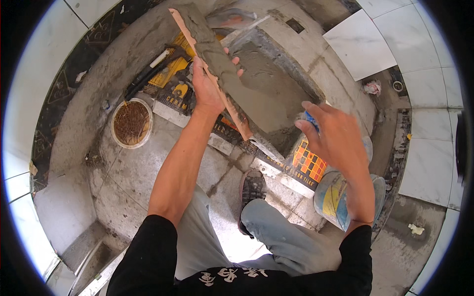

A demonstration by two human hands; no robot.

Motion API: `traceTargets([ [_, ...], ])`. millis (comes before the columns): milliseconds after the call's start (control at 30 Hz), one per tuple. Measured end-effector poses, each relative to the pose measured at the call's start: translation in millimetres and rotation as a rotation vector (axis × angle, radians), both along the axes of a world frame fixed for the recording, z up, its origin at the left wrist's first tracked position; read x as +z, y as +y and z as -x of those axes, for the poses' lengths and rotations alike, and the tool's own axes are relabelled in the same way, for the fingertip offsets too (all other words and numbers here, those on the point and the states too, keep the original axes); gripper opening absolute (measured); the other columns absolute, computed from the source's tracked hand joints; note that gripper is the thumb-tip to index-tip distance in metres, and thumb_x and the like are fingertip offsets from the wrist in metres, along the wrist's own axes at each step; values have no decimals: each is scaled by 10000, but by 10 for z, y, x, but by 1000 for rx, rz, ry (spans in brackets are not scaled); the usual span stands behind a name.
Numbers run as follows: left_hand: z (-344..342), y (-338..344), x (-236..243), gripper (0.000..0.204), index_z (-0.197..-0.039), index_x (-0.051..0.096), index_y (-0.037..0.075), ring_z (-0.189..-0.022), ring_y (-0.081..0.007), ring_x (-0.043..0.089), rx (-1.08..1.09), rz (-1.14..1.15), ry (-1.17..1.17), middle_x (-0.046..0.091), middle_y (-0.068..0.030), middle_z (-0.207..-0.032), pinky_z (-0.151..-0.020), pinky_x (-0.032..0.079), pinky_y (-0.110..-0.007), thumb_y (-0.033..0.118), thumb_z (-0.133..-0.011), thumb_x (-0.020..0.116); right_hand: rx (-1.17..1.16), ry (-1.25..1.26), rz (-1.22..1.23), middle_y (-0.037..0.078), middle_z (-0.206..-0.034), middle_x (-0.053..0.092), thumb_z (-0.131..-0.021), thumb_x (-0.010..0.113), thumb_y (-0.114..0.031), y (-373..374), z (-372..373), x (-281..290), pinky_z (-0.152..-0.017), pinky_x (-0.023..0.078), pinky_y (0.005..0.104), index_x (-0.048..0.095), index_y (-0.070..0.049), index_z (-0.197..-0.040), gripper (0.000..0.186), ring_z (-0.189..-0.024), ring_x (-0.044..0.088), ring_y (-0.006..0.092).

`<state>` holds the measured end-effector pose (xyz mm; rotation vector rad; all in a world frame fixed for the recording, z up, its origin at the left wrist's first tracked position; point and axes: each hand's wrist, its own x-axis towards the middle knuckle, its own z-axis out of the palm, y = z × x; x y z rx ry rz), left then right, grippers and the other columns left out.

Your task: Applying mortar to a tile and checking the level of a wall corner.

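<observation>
My left hand [205,89] is wrapped round the middle of a long, narrow tile strip [238,116], which tilts from upper left to lower right. Wet grey mortar [210,47] coats its upper face, and its bare reddish edge shows along the left side. My right hand [335,133] is closed on a blue handle [311,120], seen only in part between thumb and fingers; the rest of that tool is hidden or too blurred to make out. Beneath and between both hands lies a rectangular trough [296,66] of wet mortar [269,91].
A round white tub [132,123] of brown, thin pieces stands at left. Printed tile-adhesive bags [308,163] lie around the trough. A dirty bucket [326,197] stands by my right forearm. White marbled tiles [363,42] cover the right wall, and my shoe [253,190] rests on the floor.
</observation>
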<state>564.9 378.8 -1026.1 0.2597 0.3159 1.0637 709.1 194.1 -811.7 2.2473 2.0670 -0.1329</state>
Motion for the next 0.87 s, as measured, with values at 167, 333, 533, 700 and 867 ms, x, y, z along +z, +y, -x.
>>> traceTargets([
  [167, 33, 70, -8, 635, -1458, 478, 150, -1228, -352, 579, 7, 42, -10, 582, -83, -1366, -1012, 487, -568, 598, -1055, 278, -28, 1, 48, 154, -884, 676, -930, 681, -288, -187, 6, 68, -681, 530, 494, 677, -35, -1150, 335, -808, 683, 376],
  [333, 63, 97, -14, 660, -1478, 465, 137, -1275, -385, 550, 22, 71, -19, 567, -115, -1403, -1054, 460, -611, 597, -1059, 245, -106, 27, 67, 161, -927, 690, -930, 684, -291, -449, -43, 73, -678, 532, 484, 687, -40, -1198, 367, -797, 684, 382],
  [533, 1, 121, -45, 627, -1426, 491, 168, -1206, -338, 580, 31, 89, -56, 595, -58, -1302, -983, 488, -590, 608, -1048, 254, -134, 81, 51, 158, -939, 692, -934, 687, -286, -556, -36, -65, -665, 533, 475, 685, -46, -1227, 379, -791, 683, 381],
  [700, 33, 143, -59, 636, -1422, 496, 181, -1216, -345, 565, 49, 109, -72, 597, -57, -1287, -1010, 462, -602, 633, -1032, 277, -169, 87, 38, 165, -894, 674, -907, 722, -289, -758, -39, -71, -655, 508, 452, 707, -58, -1218, 388, -767, 666, 389],
  [867, 60, 165, -8, 701, -1484, 446, 131, -1329, -426, 494, 97, 167, -19, 531, -139, -1434, -1138, 357, -665, 628, -1032, 244, -270, 153, 142, 193, -1062, 717, -845, 793, -327, -1126, -162, -29, -788, 563, 434, 677, -95, -1294, 518, -908, 721, 359],
])
